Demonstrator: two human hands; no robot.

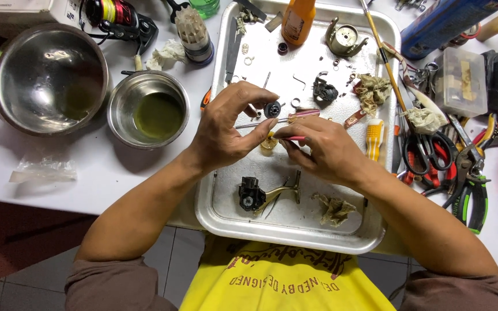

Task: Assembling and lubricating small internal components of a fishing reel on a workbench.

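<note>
Nearest to us, a black and brass reel frame (260, 194) lay on the metal tray (220, 222), with a crumpled greasy rag (335, 208) just to its right. Above these, we held both hands over the middle of the tray. Our left hand (226, 129) had its thumb and fingers pinched together on a small black gear (272, 109). Our right hand (324, 151) was closed around a thin red-handled tool (293, 138), whose tip pointed toward the left hand's thumb. Just beneath the fingers sat a small brass part (268, 144) on the tray. Farther up the tray lay a black reel part (324, 92), another dirty rag (373, 91), scattered washers and springs, a round metal housing (346, 39) and an orange bottle (298, 22). Left of the tray on the white counter (105, 173) stood a small steel bowl (148, 108) holding greenish liquid and a larger steel bowl (50, 78) beyond it. To the right of the tray lay scissors (430, 152), pliers (471, 184) and a clear plastic box (461, 80).
</note>
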